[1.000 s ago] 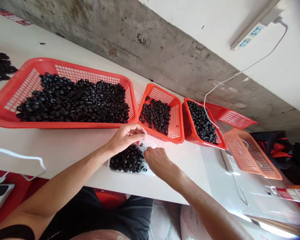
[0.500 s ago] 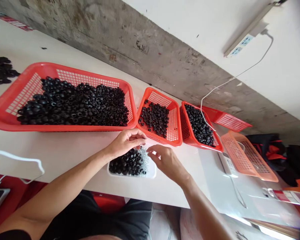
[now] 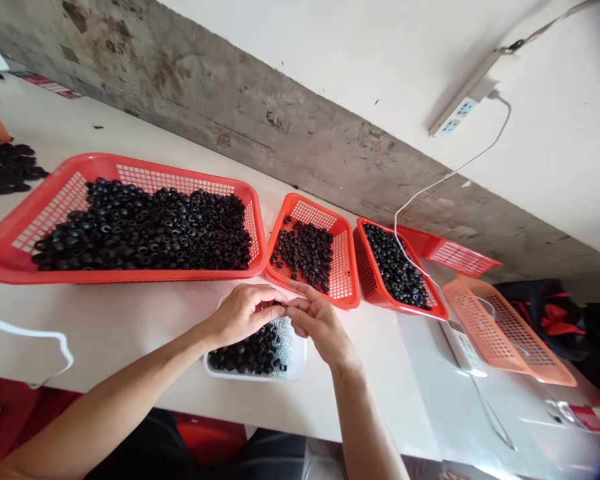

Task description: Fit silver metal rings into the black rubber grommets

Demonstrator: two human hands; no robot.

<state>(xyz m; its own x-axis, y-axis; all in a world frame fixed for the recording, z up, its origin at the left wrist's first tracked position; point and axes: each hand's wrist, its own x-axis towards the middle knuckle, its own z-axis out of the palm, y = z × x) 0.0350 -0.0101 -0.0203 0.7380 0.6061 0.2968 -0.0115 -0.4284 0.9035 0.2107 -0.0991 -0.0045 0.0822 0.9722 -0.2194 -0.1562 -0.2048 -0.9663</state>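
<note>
My left hand (image 3: 244,312) and my right hand (image 3: 321,327) meet fingertip to fingertip above a white plastic tray (image 3: 296,365). A tiny dark piece (image 3: 281,305) shows in the pinch of my left hand; the fingers cover most of it. My right thumb and fingers are pinched together against the same spot, and what they grip is hidden. Below, the tray holds a heap of black ring-like pieces (image 3: 250,352) on the left and small shiny silvery bits (image 3: 285,339) beside them.
Behind my hands stand a long red basket (image 3: 130,276) and two smaller red baskets (image 3: 347,267) (image 3: 380,287), all holding black pieces. An orange basket (image 3: 505,347) lies to the right. A white cable (image 3: 397,220) hangs from a power strip (image 3: 463,110) across the right red basket.
My right hand has moved in toward my left, and the fingertips, apart before, now meet. The view has shifted slightly, so the baskets and tray appear lower.
</note>
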